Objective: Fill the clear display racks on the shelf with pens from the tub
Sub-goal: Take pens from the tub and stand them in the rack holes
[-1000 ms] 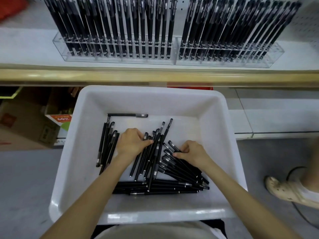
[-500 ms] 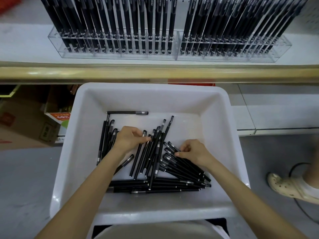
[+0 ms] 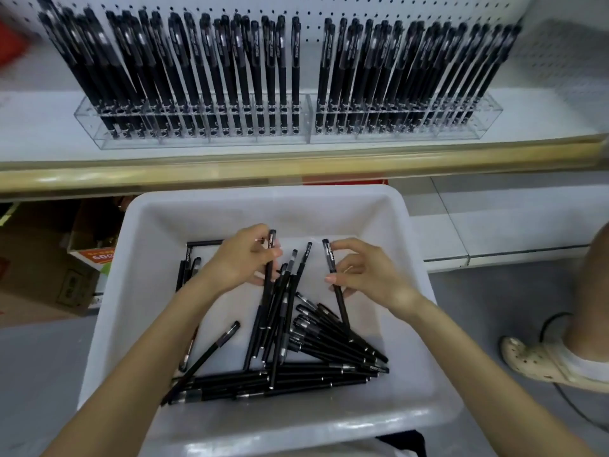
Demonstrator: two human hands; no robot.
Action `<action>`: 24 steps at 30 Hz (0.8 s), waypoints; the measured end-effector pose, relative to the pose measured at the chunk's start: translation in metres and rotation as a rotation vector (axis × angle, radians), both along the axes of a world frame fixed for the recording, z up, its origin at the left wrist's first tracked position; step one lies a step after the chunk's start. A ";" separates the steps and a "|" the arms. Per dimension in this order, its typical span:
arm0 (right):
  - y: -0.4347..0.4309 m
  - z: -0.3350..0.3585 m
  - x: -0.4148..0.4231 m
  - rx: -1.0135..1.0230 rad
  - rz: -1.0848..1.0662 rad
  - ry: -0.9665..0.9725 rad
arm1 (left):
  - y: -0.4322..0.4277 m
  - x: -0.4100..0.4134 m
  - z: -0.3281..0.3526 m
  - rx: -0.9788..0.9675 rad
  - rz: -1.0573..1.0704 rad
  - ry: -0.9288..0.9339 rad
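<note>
Many loose black plastic pens (image 3: 296, 380) lie crossed on the bottom of the white rectangular plastic tub (image 3: 108, 341). They lie thickest toward its near edge and right of centre, with a few more along the left wall. Both hands are inside the tub, above the heap. Left hand (image 3: 242, 258): grip closed, fingers and thumb curled round a single capped black pen (image 3: 272, 240), which is near upright with its lower end down among the pile. Right hand (image 3: 365, 275): grip a pinch, with the index fingertip near the cap and the thumb lower on the barrel of a second black pen (image 3: 331, 258). That pen is slightly tilted, its lower end reaching the heap. The held pens are apart, with loose ones between them. Right of the tub, on the grey floor (image 3: 494, 308), is another person's foot in a cream perforated clog (image 3: 534, 361). To the left sits a brown cardboard box (image 3: 36, 268). Beyond, a gold-coloured edge strip (image 3: 230, 171) fronts the white shelf (image 3: 39, 127). On the shelf stand two clear acrylic display racks, left rack (image 3: 197, 138) and right rack (image 3: 405, 135), end to end. Both hold rows of upright black pens (image 3: 230, 61) leaning toward the white pegboard (image 3: 313, 11).
</note>
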State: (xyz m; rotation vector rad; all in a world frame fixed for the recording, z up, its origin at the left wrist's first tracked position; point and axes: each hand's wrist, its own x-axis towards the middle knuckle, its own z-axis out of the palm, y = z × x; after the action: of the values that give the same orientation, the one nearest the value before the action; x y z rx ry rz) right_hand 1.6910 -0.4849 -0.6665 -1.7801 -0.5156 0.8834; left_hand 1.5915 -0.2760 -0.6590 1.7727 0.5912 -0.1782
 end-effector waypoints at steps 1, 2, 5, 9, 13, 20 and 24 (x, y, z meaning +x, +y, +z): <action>-0.001 0.007 0.003 0.032 -0.002 -0.001 | -0.002 0.006 0.007 0.010 -0.030 -0.027; -0.003 0.012 0.007 0.063 -0.006 -0.015 | -0.006 0.012 0.014 0.021 -0.051 -0.048; -0.009 0.024 0.022 0.140 -0.023 -0.102 | -0.017 0.031 0.032 0.043 -0.086 -0.101; -0.019 0.039 0.045 0.224 -0.078 -0.226 | -0.034 0.058 0.052 0.057 -0.016 -0.202; -0.029 0.064 0.076 0.312 -0.155 -0.317 | -0.051 0.083 0.070 0.062 -0.005 -0.286; -0.041 0.113 0.137 0.369 -0.337 -0.561 | -0.064 0.112 0.094 0.345 -0.075 -0.427; -0.037 0.140 0.171 0.470 -0.493 -0.660 | -0.061 0.128 0.105 0.272 -0.104 -0.452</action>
State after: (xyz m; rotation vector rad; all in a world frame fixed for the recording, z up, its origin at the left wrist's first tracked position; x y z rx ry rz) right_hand 1.8622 -0.5220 -0.5265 -1.6160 -0.5979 -0.1812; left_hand 1.7200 -0.3369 -0.5538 2.0235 0.2018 0.2399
